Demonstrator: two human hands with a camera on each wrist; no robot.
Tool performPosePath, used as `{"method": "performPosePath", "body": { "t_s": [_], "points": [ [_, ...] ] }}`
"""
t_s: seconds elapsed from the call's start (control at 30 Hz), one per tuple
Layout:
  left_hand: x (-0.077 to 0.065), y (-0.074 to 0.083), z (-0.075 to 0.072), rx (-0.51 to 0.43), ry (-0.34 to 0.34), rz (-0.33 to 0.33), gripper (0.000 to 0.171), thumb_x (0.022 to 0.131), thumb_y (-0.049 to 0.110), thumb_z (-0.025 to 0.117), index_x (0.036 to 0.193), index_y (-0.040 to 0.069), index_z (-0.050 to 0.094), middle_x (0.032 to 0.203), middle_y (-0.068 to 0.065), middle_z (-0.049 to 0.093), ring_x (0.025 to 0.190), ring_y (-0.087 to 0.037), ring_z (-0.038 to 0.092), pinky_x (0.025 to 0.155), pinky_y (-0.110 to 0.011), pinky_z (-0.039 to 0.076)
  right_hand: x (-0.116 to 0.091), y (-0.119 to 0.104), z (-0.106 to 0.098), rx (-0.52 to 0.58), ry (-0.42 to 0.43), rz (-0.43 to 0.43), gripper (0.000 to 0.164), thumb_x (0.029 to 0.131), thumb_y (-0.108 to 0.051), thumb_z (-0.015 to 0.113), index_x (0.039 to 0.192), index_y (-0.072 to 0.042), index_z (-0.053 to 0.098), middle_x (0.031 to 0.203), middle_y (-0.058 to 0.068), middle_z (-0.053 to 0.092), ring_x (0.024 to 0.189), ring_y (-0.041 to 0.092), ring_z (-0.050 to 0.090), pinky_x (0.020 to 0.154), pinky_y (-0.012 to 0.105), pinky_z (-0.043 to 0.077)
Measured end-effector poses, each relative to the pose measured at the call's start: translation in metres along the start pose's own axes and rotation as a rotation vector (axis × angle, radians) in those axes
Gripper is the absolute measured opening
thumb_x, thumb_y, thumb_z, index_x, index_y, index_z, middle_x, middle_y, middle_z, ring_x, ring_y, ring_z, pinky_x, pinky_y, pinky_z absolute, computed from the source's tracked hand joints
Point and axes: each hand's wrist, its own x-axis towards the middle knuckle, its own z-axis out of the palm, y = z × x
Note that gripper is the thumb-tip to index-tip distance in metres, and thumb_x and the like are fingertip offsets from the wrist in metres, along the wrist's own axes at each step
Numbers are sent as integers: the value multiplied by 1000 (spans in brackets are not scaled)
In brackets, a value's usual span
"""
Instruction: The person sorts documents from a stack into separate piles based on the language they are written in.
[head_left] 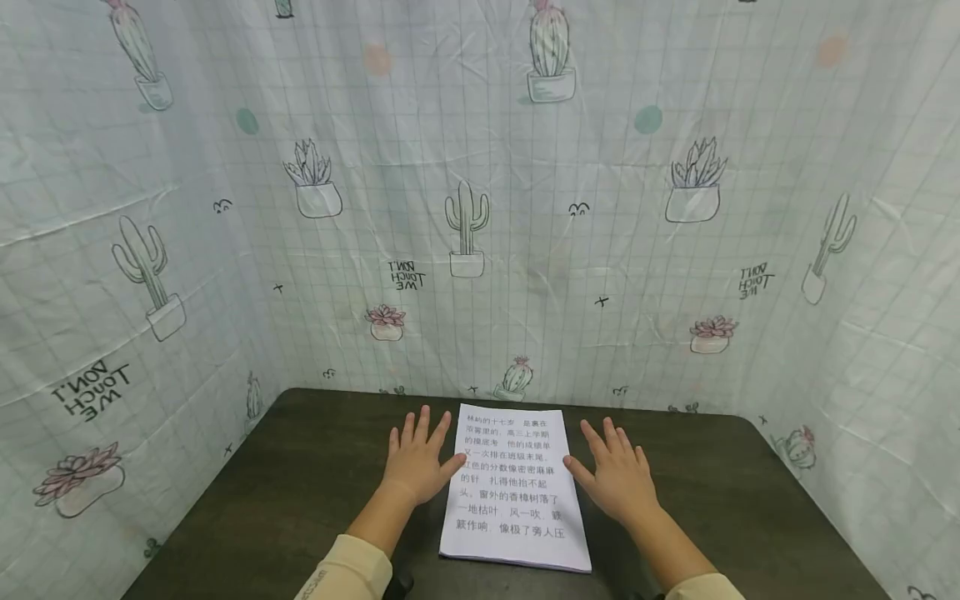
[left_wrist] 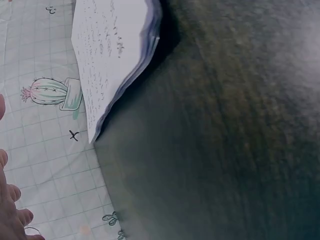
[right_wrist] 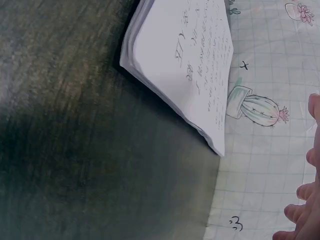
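A stack of white paper [head_left: 510, 546] printed with large Chinese characters lies on the dark table [head_left: 330, 467], its layered sheet edges showing in both wrist views. On its left side my left hand [head_left: 417, 462] is spread with straight fingers, the thumb tip overlapping the paper's edge in the head view. Across from it, my right hand [head_left: 617, 475] has its fingers spread too, thumb tip at the stack's right edge. Neither hand grips anything. Only fingertips [left_wrist: 15, 192] show at the lower left of the left wrist view, and fingertips [right_wrist: 295, 212] at the right of the right wrist view.
A pale curtain [head_left: 510, 208] with a grid, cactus drawings and mirrored lettering hangs behind the table and along both sides. The table's far edge runs close behind the top of the paper stack. Cream sleeves [head_left: 348, 571] cover the forearms.
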Motion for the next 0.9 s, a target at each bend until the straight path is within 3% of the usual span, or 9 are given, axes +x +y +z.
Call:
{"method": "performPosePath", "body": {
  "t_s": [0.2,0.4,0.67,0.9],
  "points": [
    [0,-6,6,-31,-6,-9,76,94,53,53,155,16,28,162,-20,18,149,-44,16,117,-65,16,1,3,6,14,-42,30,76,95,-56,50,153,-10,33,158,31,19,142,54,22,110,73,21],
    [0,-9,10,-140,-6,-29,79,94,51,56,155,11,26,160,-25,20,146,-46,21,114,-66,23,1,3,7,56,-68,56,78,94,-57,51,152,-8,32,155,34,24,132,59,36,99,74,36],
    [1,-12,14,-373,-34,-97,84,93,44,61,155,4,21,160,-27,18,145,-50,21,111,-69,26,2,6,10,155,-122,107,78,96,-50,52,153,-3,27,149,36,31,131,58,38,94,71,42],
    [-2,-18,25,-599,-88,-194,103,81,33,78,154,-5,16,155,-33,23,139,-53,32,107,-65,35,-1,10,22,313,-192,229,79,97,-48,51,153,2,23,146,38,35,131,55,40,99,69,40]
  ]
}}
